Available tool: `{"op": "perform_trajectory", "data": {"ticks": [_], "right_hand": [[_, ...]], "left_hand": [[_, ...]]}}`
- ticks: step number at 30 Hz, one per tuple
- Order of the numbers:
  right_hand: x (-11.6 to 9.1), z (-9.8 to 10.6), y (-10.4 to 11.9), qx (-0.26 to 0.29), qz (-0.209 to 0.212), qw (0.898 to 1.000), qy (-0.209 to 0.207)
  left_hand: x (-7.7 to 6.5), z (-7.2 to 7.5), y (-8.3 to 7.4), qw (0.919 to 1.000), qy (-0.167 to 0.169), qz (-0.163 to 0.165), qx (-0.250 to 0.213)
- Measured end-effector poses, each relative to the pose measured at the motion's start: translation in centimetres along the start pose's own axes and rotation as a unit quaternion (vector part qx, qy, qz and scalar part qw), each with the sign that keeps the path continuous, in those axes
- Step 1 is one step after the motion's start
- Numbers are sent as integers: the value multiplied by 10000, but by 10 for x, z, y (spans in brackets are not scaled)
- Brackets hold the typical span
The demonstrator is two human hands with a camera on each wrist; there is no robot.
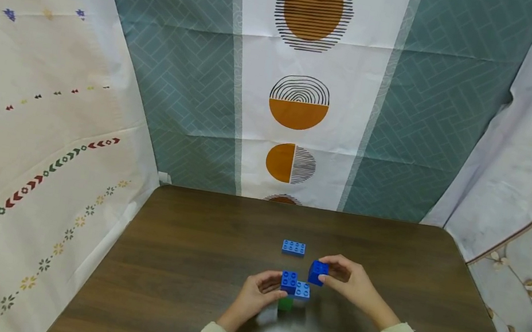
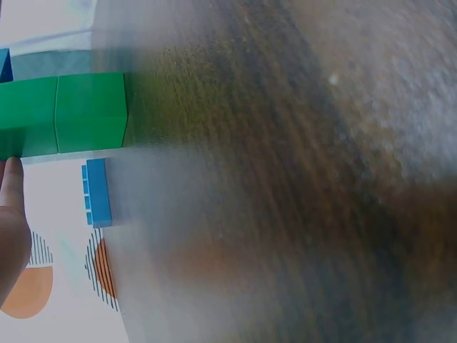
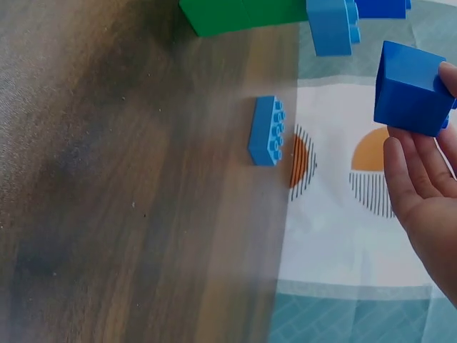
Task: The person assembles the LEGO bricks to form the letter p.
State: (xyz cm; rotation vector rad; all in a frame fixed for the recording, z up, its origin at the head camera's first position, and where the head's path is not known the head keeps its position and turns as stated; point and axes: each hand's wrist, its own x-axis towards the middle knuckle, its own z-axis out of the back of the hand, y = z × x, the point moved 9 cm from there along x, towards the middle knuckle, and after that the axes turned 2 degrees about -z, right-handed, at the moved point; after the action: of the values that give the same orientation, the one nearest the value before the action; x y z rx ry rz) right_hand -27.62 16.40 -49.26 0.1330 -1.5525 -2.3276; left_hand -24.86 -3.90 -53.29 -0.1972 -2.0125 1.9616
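Observation:
A stack of building bricks stands on the table, with green bricks at its base. Higher up, a light blue brick juts out to the right beside a dark blue brick on top. My left hand holds the stack from the left, thumb in front; a fingertip shows against the green in the left wrist view. Just right of the stack, my right hand pinches a second dark blue brick between thumb and fingers. That brick hangs in the air, apart from the stack, slightly tilted in the right wrist view.
Behind the stack, another light blue brick lies flat on the brown wooden table, studs up. A patterned cloth hangs beyond the table's far edge, and pale cloths hang along both sides.

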Motion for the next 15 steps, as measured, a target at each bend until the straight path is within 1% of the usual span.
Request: {"op": "perform_trajectory", "data": {"ticks": [5, 10, 15], "right_hand": [[-6, -6, 7, -65, 250, 9995, 189], [-10, -10, 7, -295, 423, 9983, 272], [-13, -13, 9, -396, 413, 9978, 342]], "left_hand": [[-1, 0, 1, 10000, -18, 48, 38], [-1, 0, 0, 9999, -41, 62, 79], [-1, 0, 0, 9999, -60, 35, 82]]}}
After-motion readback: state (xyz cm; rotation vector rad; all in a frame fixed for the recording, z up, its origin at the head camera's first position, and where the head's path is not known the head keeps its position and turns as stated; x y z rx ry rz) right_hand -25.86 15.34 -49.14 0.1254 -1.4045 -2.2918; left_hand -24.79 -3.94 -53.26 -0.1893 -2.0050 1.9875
